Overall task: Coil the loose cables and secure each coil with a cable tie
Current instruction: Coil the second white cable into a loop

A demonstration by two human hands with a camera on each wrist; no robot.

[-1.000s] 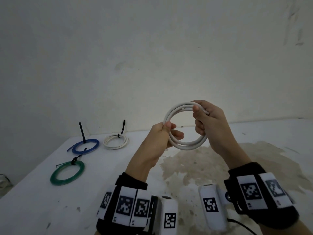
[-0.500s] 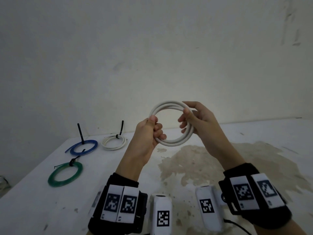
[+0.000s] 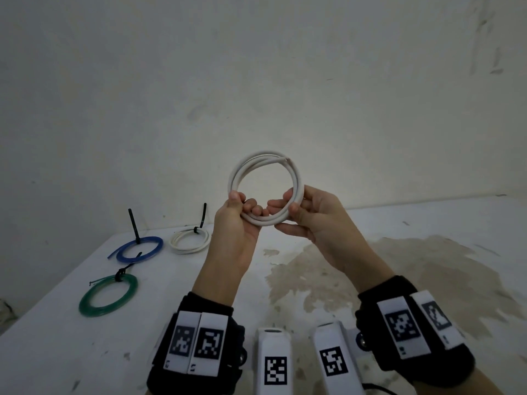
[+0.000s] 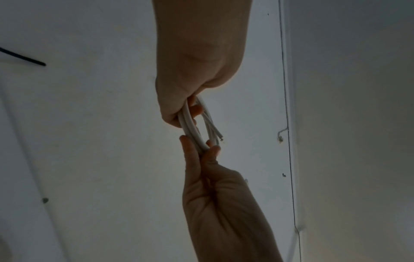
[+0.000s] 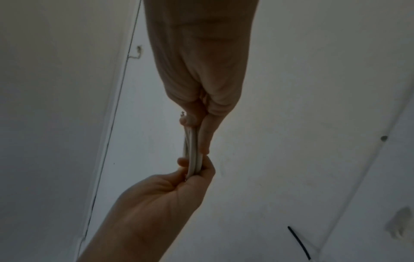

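A white cable coil (image 3: 263, 155) stands upright in the air above the table, with a cut end (image 3: 286, 159) showing at its top. My left hand (image 3: 242, 206) grips the coil's lower left, thumb on the near side and fingers curled through the ring. My right hand (image 3: 295, 208) pinches the lower right part. In the left wrist view my left hand (image 4: 179, 113) holds the coil (image 4: 190, 127) edge-on and my right hand (image 4: 201, 150) meets it from below. The right wrist view shows my right hand (image 5: 197, 127) on the coil (image 5: 193, 141). No cable tie is on this coil.
On the white table (image 3: 57, 352) at the left lie a blue coil (image 3: 139, 248), a white coil (image 3: 189, 240) and a green coil (image 3: 108, 295), each bound with a black cable tie. A brown stain (image 3: 342, 266) marks the table's middle. A wall stands close behind.
The coil and both hands have shifted left and slightly up. My right hand has slid from the coil's top right down to its lower right, baring the cut end.
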